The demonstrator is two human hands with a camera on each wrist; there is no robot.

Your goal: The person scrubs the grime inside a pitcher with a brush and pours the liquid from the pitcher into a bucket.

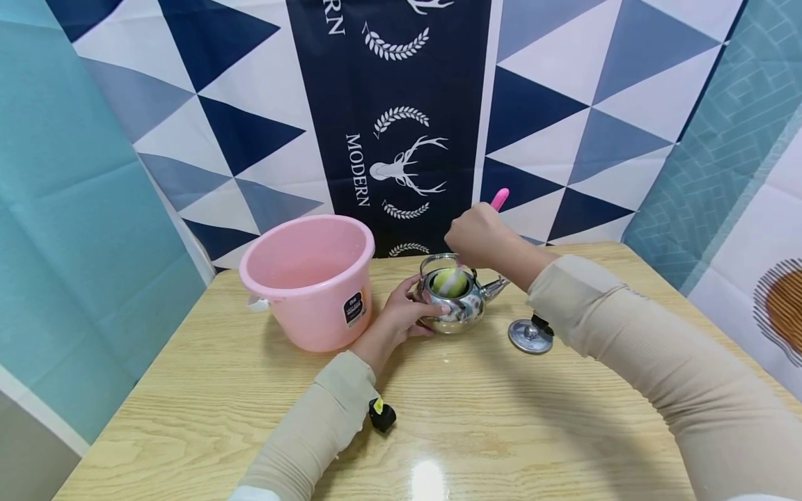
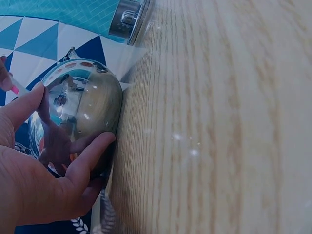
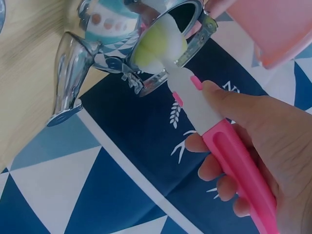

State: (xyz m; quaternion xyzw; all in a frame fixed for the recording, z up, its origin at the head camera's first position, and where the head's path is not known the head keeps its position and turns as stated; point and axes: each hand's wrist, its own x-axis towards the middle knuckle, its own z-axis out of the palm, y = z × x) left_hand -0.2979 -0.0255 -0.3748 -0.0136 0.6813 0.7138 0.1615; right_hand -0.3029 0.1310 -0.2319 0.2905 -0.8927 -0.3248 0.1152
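Note:
A shiny metal teapot (image 1: 460, 314) stands on the table with its lid off and its spout to the right. My left hand (image 1: 404, 309) holds its near left side, thumb and fingers spread round the curved body, as the left wrist view shows. My right hand (image 1: 479, 233), above the opening, grips the pink handle (image 3: 243, 175) of a sponge brush (image 1: 500, 199). The brush's yellow-green and white sponge head (image 3: 161, 44) is inside the teapot's mouth. The teapot's upright handle (image 1: 438, 257) stands over the opening; the sponge's lower part is hidden inside.
A pink bucket (image 1: 307, 316) stands close on the left, beside my left forearm. The round metal lid (image 1: 530, 337) lies on the table (image 1: 476, 431) to the right, below my right sleeve. A patterned cloth (image 1: 401, 90) hangs behind the table.

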